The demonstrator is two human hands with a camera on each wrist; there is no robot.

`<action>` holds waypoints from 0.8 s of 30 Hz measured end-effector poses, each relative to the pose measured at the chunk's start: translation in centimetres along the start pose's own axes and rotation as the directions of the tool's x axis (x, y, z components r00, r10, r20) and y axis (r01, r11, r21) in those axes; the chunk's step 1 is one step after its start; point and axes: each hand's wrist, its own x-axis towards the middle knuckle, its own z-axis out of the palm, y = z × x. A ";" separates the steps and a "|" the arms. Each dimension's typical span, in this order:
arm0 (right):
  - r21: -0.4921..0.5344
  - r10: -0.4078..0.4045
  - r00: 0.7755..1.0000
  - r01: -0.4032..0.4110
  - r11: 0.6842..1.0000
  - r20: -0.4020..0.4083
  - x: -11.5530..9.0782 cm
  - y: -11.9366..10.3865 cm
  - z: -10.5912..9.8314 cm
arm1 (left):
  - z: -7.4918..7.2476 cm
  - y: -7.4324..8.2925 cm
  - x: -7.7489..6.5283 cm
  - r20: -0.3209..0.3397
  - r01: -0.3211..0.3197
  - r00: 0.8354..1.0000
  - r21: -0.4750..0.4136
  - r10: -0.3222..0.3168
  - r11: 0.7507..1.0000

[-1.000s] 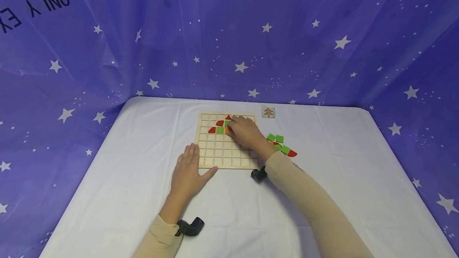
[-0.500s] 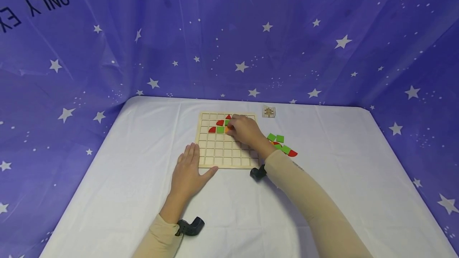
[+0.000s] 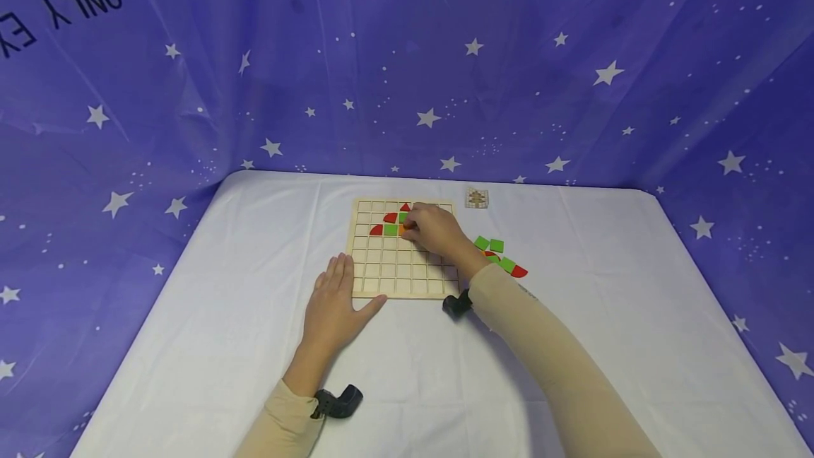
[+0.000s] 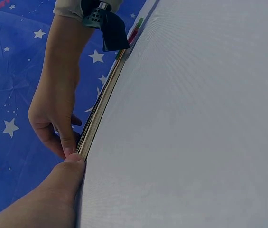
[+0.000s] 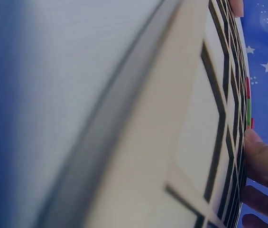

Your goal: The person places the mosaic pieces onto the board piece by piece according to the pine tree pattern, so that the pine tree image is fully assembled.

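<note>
A square wooden grid board [image 3: 397, 271] lies on the table. My left hand [image 3: 331, 306] rests flat at its left edge, with straight fingers beside the frame and the thumb at the lower corner. My right hand [image 3: 435, 232] is over the upper middle, its thumb and fingertips pinching a small red piece [image 3: 408, 225] that they mostly hide. Left of those fingertips, the grid holds a red triangle [image 3: 405, 208], red quarter-rounds [image 3: 376, 230], green squares [image 3: 391, 230] and an orange piece [image 3: 402, 230]. In the right wrist view the right fingers [image 5: 262, 156] touch the board's surface.
Loose green squares [image 3: 497, 246] and red rounded pieces [image 3: 519, 271] lie right of the board, partly behind the right forearm. A small card with a tree pattern [image 3: 476, 198] lies near the back edge. A purple star-printed curtain [image 3: 427, 119] hangs around the white table [image 3: 604, 316].
The right hand has shifted only slightly over the same cells, and a bit of red now shows at its fingertips. The left hand has stayed still.
</note>
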 end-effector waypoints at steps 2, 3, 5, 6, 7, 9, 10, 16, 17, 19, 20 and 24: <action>0.011 0.000 1.000 0.000 1.000 -0.001 0.0 0.0 0.0 | 0.0 0.0 0.0 0.001 0.001 1.000 -0.001 -0.001 1.000; 0.014 -0.001 1.000 0.001 1.000 -0.001 0.0 0.0 0.0 | 0.0 0.0 0.0 0.002 0.001 1.000 -0.001 -0.001 1.000; 0.012 -0.004 1.000 0.004 1.000 0.001 0.1 0.0 0.0 | 0.0 0.0 0.0 0.003 0.003 1.000 0.002 -0.003 1.000; 0.005 -0.008 1.000 0.008 1.000 0.005 0.1 0.0 0.0 | 0.0 0.0 0.0 0.004 0.004 1.000 0.004 -0.004 1.000; -0.005 -0.013 1.000 0.013 1.000 0.008 0.1 0.0 0.0 | 0.0 0.0 0.0 0.005 0.005 1.000 0.007 -0.005 1.000; -0.023 -0.023 1.000 0.023 0.999 0.013 0.2 0.0 -0.1 | -0.1 0.0 0.0 0.005 0.007 1.000 0.009 -0.007 1.000; -0.034 -0.028 1.000 0.029 0.999 0.013 0.2 -0.1 -0.2 | -0.1 0.0 0.0 0.007 0.008 1.000 0.009 -0.008 1.000; -0.073 -0.035 0.999 0.032 0.997 -0.042 0.8 -0.6 -0.6 | -0.1 0.0 0.0 0.008 0.006 1.000 0.006 -0.006 1.000; -0.079 -0.028 0.998 0.024 0.997 -0.048 1.1 -0.7 -0.7 | -0.1 0.0 0.0 0.007 0.004 1.000 0.006 -0.004 1.000; -0.091 -0.017 0.998 0.012 0.996 -0.053 1.6 -1.1 -0.7 | 0.0 -0.1 0.0 0.005 0.003 1.000 0.007 -0.003 1.000; -0.110 -0.014 0.999 0.009 0.994 -0.050 1.9 -1.3 -0.6 | 0.0 -0.1 0.0 0.004 0.004 1.000 0.007 -0.004 1.000; -0.159 0.003 1.000 -0.006 0.987 -0.021 2.9 -1.9 -0.5 | 0.0 -0.1 0.0 0.001 0.000 1.000 0.005 0.000 1.000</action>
